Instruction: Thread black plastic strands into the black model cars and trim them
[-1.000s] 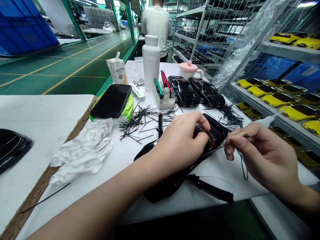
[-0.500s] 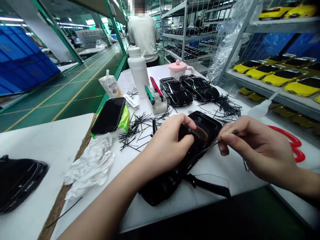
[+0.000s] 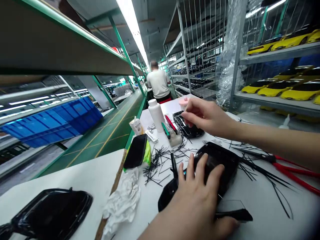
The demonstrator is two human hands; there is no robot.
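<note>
A glossy black model car body [image 3: 228,163] lies on the white table in front of me. My left hand [image 3: 197,196] rests over its near part with the fingers spread. Beside that hand, at the lower right, is a loose black part [image 3: 236,215]. My right hand [image 3: 200,115] is raised above the far part of the table, near another black model car [image 3: 193,130]. Its thumb and fingertips are pinched together; anything between them is too small to make out. Thin black strips [image 3: 157,161] are scattered left of the car body.
Red-handled scissors [image 3: 285,166] lie at the right. Behind stand a white bottle [image 3: 156,115], a glue holder [image 3: 175,140] and a pink cup [image 3: 183,101]. A phone [image 3: 136,151], crumpled tissue [image 3: 123,200] and another black car [image 3: 55,213] are left. A person [image 3: 158,83] sits ahead.
The view has tilted upward. My right hand has moved away from the car body, up and toward the back of the table. My left hand's fingers have spread out flat.
</note>
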